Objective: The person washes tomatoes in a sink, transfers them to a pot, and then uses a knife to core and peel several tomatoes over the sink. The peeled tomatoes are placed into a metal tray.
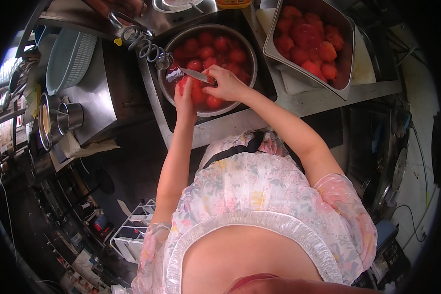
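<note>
A wide round metal bowl [254, 70] holds many red tomatoes [207, 52] in liquid. Over its near part, my left hand [185, 97] holds a red tomato [185, 83], partly hidden by the fingers. My right hand [226, 83] grips a knife [194, 74] whose blade points left, just above the held tomato. More tomatoes lie under and around both hands. To the right, a deep rectangular steel pan [347, 79] holds a heap of red tomatoes [307, 46] that look soft and peeled.
A coiled metal spring hose [143, 46] hangs by the bowl's left rim. Farther left are a pale blue plastic basket [64, 60] and a small steel pot [70, 117] on a steel counter. White cutting boards [365, 66] lie beneath the steel pan. The counter's metal edge [224, 124] runs before me.
</note>
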A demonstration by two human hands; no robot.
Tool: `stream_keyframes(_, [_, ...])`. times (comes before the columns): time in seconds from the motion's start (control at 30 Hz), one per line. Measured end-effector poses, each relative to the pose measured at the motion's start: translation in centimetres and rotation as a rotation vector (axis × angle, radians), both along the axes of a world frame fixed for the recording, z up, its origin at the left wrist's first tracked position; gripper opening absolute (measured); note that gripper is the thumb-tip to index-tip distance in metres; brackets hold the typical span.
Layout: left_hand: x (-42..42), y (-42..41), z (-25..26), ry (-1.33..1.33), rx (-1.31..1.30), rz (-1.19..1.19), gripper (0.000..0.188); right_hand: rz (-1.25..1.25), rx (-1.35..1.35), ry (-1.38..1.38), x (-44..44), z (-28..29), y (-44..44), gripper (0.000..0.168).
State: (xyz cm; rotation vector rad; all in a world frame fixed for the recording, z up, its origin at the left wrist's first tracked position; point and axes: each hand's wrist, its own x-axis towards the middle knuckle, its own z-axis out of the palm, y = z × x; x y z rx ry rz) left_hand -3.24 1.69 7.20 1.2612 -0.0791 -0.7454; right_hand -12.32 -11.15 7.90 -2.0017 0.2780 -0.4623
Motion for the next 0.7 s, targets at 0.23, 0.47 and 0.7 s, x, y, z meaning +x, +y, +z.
stream_keyframes(0.23, [-0.7, -0.3, -0.4, -0.018, 0.014, 0.040, 0.031, -0.185, 0.136, 0.051, 0.3, -0.1, 1.7, 0.018])
stream_keyframes(0.47, [-1.1, 0.0, 1.5, 0.538, -0.205, 0.017, 0.049, -0.352, 0.188, 0.237, 0.5, -2.7, -1.5, 0.042])
stream_keyframes(0.7, [-2.3, -4.5, 7.7, 0.606, -0.423, -0.393, 0.048, -0.282, 0.032, 0.339, -2.7, -13.8, -2.0, 0.045])
